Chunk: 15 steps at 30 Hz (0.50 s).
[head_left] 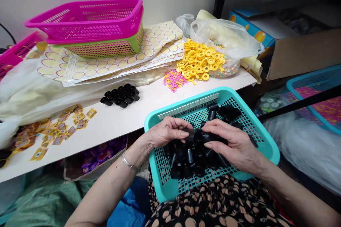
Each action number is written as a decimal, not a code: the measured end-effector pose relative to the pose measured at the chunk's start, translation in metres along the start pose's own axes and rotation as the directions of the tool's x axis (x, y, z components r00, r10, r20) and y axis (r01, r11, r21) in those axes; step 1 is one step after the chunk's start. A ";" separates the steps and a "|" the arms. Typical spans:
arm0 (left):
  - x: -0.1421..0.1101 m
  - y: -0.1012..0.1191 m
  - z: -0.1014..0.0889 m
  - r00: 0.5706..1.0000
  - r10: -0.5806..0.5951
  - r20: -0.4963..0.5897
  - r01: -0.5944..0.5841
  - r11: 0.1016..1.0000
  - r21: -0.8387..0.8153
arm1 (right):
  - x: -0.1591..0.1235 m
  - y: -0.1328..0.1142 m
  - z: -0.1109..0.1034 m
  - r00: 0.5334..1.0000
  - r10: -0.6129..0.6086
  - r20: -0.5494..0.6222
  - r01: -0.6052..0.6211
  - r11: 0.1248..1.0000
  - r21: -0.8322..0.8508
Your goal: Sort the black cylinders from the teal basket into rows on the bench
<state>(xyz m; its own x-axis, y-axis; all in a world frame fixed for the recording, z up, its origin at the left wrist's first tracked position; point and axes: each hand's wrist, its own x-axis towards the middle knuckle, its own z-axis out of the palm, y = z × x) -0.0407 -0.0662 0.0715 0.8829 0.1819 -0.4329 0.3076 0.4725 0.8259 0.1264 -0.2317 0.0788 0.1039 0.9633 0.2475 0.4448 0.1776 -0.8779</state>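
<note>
A turquoise basket (266,145) rests tilted on my lap with many black plastic cylinders (189,156) inside. Over it, my left hand (170,131) pinches one black cylinder (191,135) between thumb and fingers. Close by on the right, my right hand (231,142) has its thumb and fingers around another black cylinder (207,137). The two pieces are end to end or nearly touching; I cannot tell which. On the white table beyond stands a small group of black cylinders (121,95).
Yellow rings (199,60) and pink bits (174,79) lie piled on the table (149,108). Small gold printed pieces (58,127) are scattered left. Pink (87,30) and green baskets (106,49) stand stacked on sticker sheets (157,48). A cardboard box (301,53) is at right.
</note>
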 end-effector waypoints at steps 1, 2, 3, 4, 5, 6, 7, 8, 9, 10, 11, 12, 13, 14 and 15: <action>0.001 -0.001 0.001 1.000 0.003 0.003 -0.003 1.000 -0.029 | 0.001 -0.001 0.001 1.000 -0.011 0.001 0.011 1.000 0.000; 0.002 -0.002 0.002 1.000 0.005 0.005 -0.004 0.999 -0.049 | 0.002 -0.002 0.002 1.000 -0.019 0.000 0.019 1.000 -0.001; 0.003 -0.002 0.003 1.000 0.005 0.008 -0.005 0.998 -0.059 | 0.003 -0.003 0.002 1.000 -0.023 -0.001 0.023 1.000 -0.003; 0.003 -0.002 0.003 1.000 0.005 0.011 -0.005 0.998 -0.061 | 0.003 -0.003 0.003 1.000 -0.024 0.000 0.024 1.000 -0.004; 0.004 -0.002 0.003 1.000 0.006 0.015 -0.005 0.998 -0.061 | 0.003 -0.003 0.003 1.000 -0.022 0.003 0.022 1.000 -0.007; 0.004 -0.002 0.003 1.000 0.008 0.018 -0.007 0.998 -0.059 | 0.003 -0.003 0.003 1.000 -0.021 0.006 0.021 1.000 -0.010; 0.004 -0.001 0.003 1.000 0.009 0.021 -0.008 0.998 -0.058 | 0.003 -0.002 0.003 1.000 -0.021 0.015 0.021 1.000 -0.014; 0.004 -0.002 0.003 1.000 0.010 0.022 -0.009 0.998 -0.057 | 0.003 -0.002 0.003 0.999 -0.024 0.025 0.024 1.000 -0.020; 0.003 -0.002 0.002 1.000 0.012 0.022 -0.011 0.998 -0.056 | 0.003 -0.001 0.003 0.999 -0.027 0.033 0.028 0.999 -0.028; 0.003 -0.002 0.002 1.000 0.014 0.020 -0.013 0.998 -0.053 | 0.002 -0.001 0.003 0.999 -0.029 0.039 0.030 0.999 -0.037; 0.003 -0.002 0.003 1.000 0.017 0.015 -0.017 0.999 -0.050 | 0.002 -0.001 0.003 0.999 -0.029 0.046 0.032 0.998 -0.047; 0.003 -0.002 0.003 1.000 0.021 0.009 -0.020 0.999 -0.049 | 0.002 0.000 0.003 0.998 -0.031 0.052 0.034 0.998 -0.058; 0.002 -0.003 0.003 1.000 0.023 0.003 -0.023 0.998 -0.053 | 0.003 0.000 0.003 0.998 -0.033 0.058 0.037 0.997 -0.070; 0.002 -0.003 0.004 1.000 0.023 -0.001 -0.023 0.998 -0.062 | 0.003 0.000 0.003 0.998 -0.035 0.060 0.040 0.996 -0.083; 0.002 -0.003 0.004 1.000 0.019 -0.002 -0.019 0.997 -0.077 | 0.003 -0.001 0.003 0.997 -0.037 0.062 0.043 0.994 -0.096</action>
<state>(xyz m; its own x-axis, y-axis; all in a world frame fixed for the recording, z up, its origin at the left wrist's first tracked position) -0.0382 -0.0708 0.0690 0.8879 0.1924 -0.4178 0.2626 0.5338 0.8038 0.1238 -0.2284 0.0791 0.0317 0.9668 0.2536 0.5324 0.1984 -0.8229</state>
